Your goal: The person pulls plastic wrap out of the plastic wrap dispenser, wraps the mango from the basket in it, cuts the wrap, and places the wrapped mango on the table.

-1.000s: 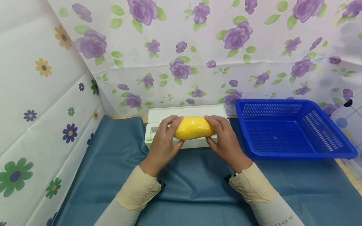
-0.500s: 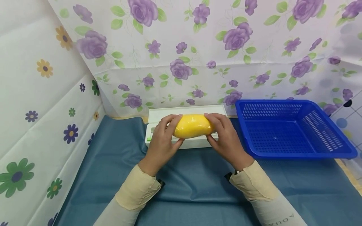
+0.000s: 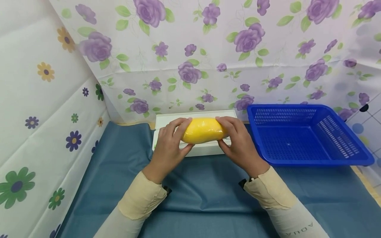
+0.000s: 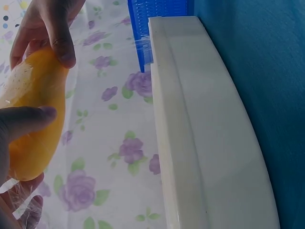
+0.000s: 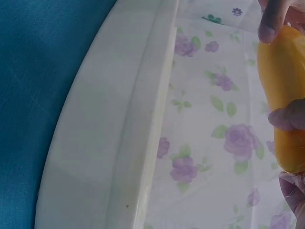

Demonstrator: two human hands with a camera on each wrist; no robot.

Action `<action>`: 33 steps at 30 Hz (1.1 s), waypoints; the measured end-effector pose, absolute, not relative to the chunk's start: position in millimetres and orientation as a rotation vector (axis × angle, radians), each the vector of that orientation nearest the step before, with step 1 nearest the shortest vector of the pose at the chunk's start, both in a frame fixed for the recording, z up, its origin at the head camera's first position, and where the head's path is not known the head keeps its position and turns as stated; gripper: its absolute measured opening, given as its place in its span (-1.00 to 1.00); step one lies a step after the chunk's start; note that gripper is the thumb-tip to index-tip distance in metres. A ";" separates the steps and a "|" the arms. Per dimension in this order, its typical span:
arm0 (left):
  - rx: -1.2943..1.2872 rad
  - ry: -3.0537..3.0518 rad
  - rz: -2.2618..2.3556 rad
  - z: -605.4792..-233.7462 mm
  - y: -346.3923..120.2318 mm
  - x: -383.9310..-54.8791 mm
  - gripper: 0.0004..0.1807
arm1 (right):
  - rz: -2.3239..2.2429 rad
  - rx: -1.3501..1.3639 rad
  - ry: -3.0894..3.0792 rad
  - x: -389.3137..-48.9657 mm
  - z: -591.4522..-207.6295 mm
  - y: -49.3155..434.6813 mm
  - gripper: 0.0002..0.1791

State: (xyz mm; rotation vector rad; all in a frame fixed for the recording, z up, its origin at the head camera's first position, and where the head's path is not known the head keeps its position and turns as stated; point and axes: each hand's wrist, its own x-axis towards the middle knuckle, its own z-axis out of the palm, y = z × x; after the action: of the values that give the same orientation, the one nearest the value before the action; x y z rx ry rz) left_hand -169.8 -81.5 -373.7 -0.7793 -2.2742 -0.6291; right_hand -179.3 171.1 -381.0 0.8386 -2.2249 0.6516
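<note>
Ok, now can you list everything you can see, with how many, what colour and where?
mango, by its shape: one, yellow, between both hands
plastic film: clear, around the mango; pieces uncountable
lidded box: one, white, lid open, behind the hands
basket: one, blue, right of the box
cloth: one, dark blue-green, under box and basket
table edge: one, light wood colour, far right
rose sheet: one, white with purple and green, back
daisy sheet: one, white with coloured flowers, left
sleeves: two, pale grey with beige cuffs, on the arms
left hand: one, bare, mango's left end
right hand: one, bare, mango's right end
</note>
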 end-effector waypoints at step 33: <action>-0.785 -2.207 -0.669 -354.2 -85.1 -159.4 -0.05 | 0.654 0.853 -2.172 -170.3 -356.5 165.2 -0.18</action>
State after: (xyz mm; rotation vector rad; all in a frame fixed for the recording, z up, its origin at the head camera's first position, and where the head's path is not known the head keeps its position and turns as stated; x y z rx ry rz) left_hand -159.4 -85.1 -354.2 -0.7845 -2.2073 -0.6690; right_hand -170.3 165.2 -356.5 0.8534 -2.1719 0.6537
